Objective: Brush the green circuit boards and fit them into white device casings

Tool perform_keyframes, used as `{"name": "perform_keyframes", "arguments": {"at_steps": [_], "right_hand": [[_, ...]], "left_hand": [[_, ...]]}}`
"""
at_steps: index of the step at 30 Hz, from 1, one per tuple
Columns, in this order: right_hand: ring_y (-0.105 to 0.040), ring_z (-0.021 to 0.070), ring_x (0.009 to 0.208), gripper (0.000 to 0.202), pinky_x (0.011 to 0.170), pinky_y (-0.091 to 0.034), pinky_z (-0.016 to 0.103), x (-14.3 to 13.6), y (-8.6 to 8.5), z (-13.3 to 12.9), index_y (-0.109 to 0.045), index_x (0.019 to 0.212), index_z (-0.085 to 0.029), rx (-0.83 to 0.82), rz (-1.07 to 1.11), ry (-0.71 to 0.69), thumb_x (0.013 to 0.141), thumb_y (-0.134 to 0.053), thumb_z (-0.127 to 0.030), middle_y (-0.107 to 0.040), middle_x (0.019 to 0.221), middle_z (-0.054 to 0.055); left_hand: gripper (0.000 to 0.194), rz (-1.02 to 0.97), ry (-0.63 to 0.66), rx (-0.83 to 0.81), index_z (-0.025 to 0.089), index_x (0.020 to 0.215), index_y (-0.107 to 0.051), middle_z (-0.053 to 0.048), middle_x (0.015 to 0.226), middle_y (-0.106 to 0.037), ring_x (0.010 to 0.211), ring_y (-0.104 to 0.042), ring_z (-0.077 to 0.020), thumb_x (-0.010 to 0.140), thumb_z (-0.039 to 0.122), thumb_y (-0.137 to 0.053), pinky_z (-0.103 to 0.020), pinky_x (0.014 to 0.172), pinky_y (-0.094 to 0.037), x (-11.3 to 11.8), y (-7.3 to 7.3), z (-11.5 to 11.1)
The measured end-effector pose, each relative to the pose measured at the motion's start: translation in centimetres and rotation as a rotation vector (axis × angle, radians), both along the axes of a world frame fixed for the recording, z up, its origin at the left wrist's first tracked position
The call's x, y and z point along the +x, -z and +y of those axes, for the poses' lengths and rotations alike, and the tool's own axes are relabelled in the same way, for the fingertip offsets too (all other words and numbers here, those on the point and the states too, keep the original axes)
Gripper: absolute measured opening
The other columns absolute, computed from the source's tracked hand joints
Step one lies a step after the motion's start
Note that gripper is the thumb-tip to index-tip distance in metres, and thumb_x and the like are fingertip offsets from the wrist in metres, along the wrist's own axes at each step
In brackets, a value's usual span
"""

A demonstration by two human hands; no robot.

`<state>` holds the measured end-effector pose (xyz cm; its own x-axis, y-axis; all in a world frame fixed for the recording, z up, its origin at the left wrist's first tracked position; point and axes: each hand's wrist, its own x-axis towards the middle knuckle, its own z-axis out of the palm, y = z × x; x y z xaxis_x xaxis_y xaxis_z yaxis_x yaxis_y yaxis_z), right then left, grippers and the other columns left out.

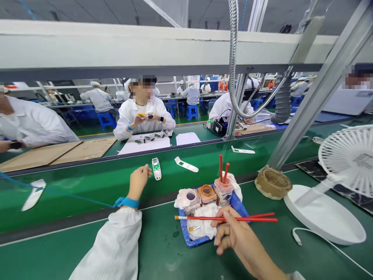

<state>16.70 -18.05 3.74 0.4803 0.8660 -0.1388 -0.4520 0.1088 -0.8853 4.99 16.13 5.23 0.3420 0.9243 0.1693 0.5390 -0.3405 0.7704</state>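
My right hand grips two red-handled paintbrushes over a blue tray. One brush tip juts past the tray's left side; the other rests near the white cloth inside. In the tray stand a white-wrapped jar, an orange-rimmed jar and a pinkish jar holding two more red-handled sticks. Above the green belt, my left hand has curled fingers, their inside hidden. Just right of its fingertips, apart from them, lies a white handheld device housing with a green circuit board showing.
More white housing parts lie on the belt, including a bent one. To my right are a tape roll, a white fan and a cable. A metal post slants nearby. Across the belt, co-workers sit in white coats.
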Motion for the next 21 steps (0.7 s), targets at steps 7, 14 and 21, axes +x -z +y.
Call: {"name": "perform_keyframes", "arguments": {"at_steps": [7, 14, 21], "right_hand": [[-0.062, 0.0195, 0.065, 0.029, 0.062, -0.049, 0.032, -0.7, 0.4, 0.6, -0.059, 0.086, -0.016, 0.312, -0.335, -0.088, 0.091, -0.052, -0.043, -0.062, 0.075, 0.007], [-0.061, 0.0186, 0.063, 0.027, 0.057, -0.049, 0.03, -1.8, 1.3, 1.1, -0.062, 0.089, -0.019, 0.421, -0.239, -0.189, 0.091, -0.051, -0.044, -0.064, 0.079, 0.006], [-0.06, 0.0204, 0.063, 0.032, 0.054, -0.047, 0.029, -2.4, 2.8, -0.4, -0.069, 0.079, -0.017, 0.274, 0.125, -0.202, 0.074, -0.069, -0.048, -0.065, 0.072, 0.008]], "left_hand": [[0.055, -0.165, 0.094, -0.16, 0.019, 0.045, -0.047, 0.003, 0.036, -0.042, 0.04, -0.042, -0.0127, 0.078, 0.062, -0.042, -0.025, 0.048, -0.033, -5.3, 3.3, -9.4], [0.058, -0.34, 0.159, -0.321, 0.015, 0.071, -0.065, -0.007, 0.064, -0.068, 0.059, -0.06, -0.0187, 0.067, 0.07, -0.047, -0.029, 0.056, -0.046, -9.3, 5.5, -14.2], [0.044, -0.388, 0.15, -0.369, 0.013, 0.088, -0.071, -0.01, 0.083, -0.073, 0.072, -0.065, -0.0196, 0.065, 0.05, -0.063, -0.028, 0.064, -0.049, -9.6, 5.2, -15.0]]}}
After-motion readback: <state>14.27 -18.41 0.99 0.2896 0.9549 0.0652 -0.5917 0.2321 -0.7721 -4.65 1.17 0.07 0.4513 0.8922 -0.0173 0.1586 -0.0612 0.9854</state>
